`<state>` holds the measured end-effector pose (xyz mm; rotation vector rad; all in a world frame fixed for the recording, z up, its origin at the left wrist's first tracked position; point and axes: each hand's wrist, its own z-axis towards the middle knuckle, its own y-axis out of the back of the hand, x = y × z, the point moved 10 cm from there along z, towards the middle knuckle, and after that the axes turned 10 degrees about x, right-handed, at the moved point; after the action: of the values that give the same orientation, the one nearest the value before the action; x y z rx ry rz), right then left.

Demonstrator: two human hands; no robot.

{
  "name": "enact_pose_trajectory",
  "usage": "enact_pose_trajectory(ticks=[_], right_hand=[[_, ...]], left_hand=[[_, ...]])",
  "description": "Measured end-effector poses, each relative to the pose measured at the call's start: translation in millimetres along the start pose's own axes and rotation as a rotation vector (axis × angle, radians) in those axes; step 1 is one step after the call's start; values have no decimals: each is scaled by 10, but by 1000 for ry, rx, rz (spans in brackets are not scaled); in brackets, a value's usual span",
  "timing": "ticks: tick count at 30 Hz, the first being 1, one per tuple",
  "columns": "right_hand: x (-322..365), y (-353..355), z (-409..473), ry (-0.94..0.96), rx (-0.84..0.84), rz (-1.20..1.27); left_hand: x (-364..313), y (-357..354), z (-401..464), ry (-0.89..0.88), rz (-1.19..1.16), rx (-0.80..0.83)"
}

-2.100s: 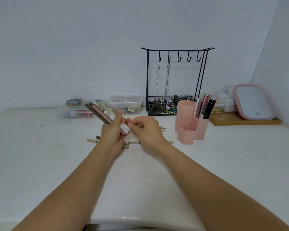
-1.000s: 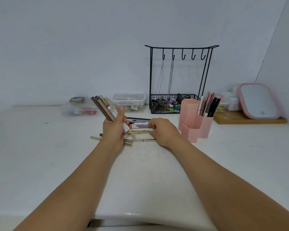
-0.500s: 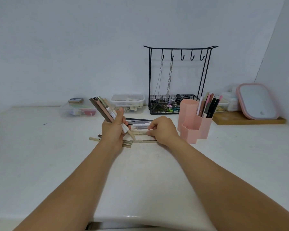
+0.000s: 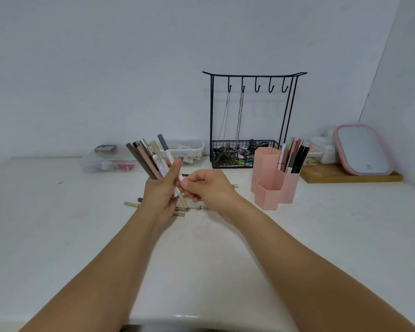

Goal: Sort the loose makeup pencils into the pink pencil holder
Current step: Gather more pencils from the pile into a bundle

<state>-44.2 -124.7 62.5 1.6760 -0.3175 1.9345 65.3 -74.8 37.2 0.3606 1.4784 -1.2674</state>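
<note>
Above the middle of the white desk [image 4: 82, 236], the left hand [image 4: 159, 194] grips a fanned bundle of makeup pencils [image 4: 149, 161], their tips slanting up and away to the left. The right hand [image 4: 207, 188] meets it from the right, its fingertips pinching the lower end of a white pencil [image 4: 169, 161] lying against that bundle. A few loose pencils [image 4: 132, 204] lie on the desk beneath both hands. The pink pencil holder [image 4: 273, 185] stands toward the desk's back right, already holding several pencils, apart from both hands.

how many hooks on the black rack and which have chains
5 hooks along the black rack's top bar. The two leftmost, and, carry chains; the other three hang bare.
</note>
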Motion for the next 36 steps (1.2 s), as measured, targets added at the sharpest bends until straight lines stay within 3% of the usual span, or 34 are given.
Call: enact_pose_trajectory(ticks=[5,9,11,14,18,27,36], right_hand=[[-10,-9,8,41,-56,-409],[14,16,17,47,-58,-397],[34,239,42,40,-165,-458],[-76,642,38,-71,-334,-770],[-386,821,53,-272,-275,-984],[-363,848,82,-259,-270,-946],[-465,849,141,-390,-205,-966]], left_hand=[[70,19,-9,-6,95,-37],[43,102,17,-18,153,-89],[-14,105,44,-58,87,-84],[-29,119,70,-73,3,-73],[16,113,87,-52,-27,-51],[39,42,92,-41,-41,-1],[79,-56,45,-12,-14,51]])
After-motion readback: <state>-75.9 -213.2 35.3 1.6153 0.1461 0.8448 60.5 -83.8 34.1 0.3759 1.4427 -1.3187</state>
